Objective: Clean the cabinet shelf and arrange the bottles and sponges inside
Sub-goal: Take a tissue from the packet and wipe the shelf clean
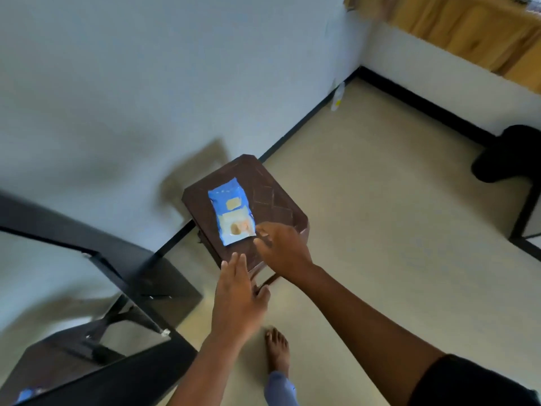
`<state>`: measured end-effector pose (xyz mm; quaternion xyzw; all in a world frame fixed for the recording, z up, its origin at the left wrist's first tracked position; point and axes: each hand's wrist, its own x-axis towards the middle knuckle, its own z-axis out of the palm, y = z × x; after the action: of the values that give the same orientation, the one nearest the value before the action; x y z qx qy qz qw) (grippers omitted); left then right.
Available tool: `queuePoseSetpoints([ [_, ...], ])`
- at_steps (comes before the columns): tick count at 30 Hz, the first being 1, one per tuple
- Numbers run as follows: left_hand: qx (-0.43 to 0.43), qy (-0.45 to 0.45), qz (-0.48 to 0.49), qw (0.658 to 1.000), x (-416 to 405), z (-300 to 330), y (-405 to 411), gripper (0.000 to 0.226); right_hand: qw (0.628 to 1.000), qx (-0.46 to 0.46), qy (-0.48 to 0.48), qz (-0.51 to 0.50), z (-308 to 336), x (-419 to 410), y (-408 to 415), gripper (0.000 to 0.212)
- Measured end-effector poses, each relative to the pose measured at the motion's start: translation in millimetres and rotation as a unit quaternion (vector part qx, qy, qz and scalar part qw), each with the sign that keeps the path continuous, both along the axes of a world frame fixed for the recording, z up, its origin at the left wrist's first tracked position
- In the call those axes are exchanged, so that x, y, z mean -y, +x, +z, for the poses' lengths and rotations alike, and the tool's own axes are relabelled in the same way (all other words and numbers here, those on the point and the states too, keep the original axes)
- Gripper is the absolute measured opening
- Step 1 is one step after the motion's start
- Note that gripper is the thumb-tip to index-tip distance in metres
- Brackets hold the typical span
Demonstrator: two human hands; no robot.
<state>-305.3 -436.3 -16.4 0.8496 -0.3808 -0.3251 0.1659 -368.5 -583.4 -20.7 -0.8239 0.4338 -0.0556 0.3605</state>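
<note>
A blue and white packet (232, 213) lies flat on a dark brown wooden stool (272, 197) by the wall. My right hand (282, 249) reaches over the stool, fingertips at the packet's lower right corner; whether it pinches the packet I cannot tell. My left hand (238, 300) hovers just short of the stool's near edge with straight fingers, holding nothing. The dark cabinet (117, 259) stands at the lower left, blurred, its inside not visible. A pale bottle (338, 96) stands on the floor by the far wall.
Beige floor stretches to the right of the stool. My bare foot (278, 351) is planted below the hands. A black object (509, 153) sits at the right by a dark frame. Wooden cupboards (468, 27) hang at the upper right.
</note>
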Motion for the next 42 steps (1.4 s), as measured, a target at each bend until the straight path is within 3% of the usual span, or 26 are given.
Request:
queuePoseSetpoints([
  [14, 0.011, 0.052, 0.075, 0.996, 34.3, -86.0, 58.9, 0.092, 0.997, -0.001, -0.024, 0.073, -112.9, 87.5, 117.3, 0.054],
  [21, -0.034, 0.069, 0.081, 0.994, 51.1, -114.2, 55.3, 0.094, 0.993, 0.026, -0.068, 0.098, -136.8, 97.2, 126.6, 0.033],
  [26, -0.012, 0.058, 0.094, 0.994, 69.8, -132.3, 62.6, 0.095, 0.992, 0.053, -0.076, 0.084, -145.9, 98.6, 122.7, 0.019],
  [34, -0.003, 0.078, 0.101, 0.992, 74.6, -144.4, 67.0, 0.093, 0.990, 0.079, -0.099, 0.053, -147.9, 98.7, 108.6, 0.017],
  [42, -0.025, 0.054, 0.115, 0.992, 77.8, -115.1, 65.4, 0.092, 0.993, 0.098, -0.063, -0.029, -105.6, 92.0, 76.1, 0.014],
])
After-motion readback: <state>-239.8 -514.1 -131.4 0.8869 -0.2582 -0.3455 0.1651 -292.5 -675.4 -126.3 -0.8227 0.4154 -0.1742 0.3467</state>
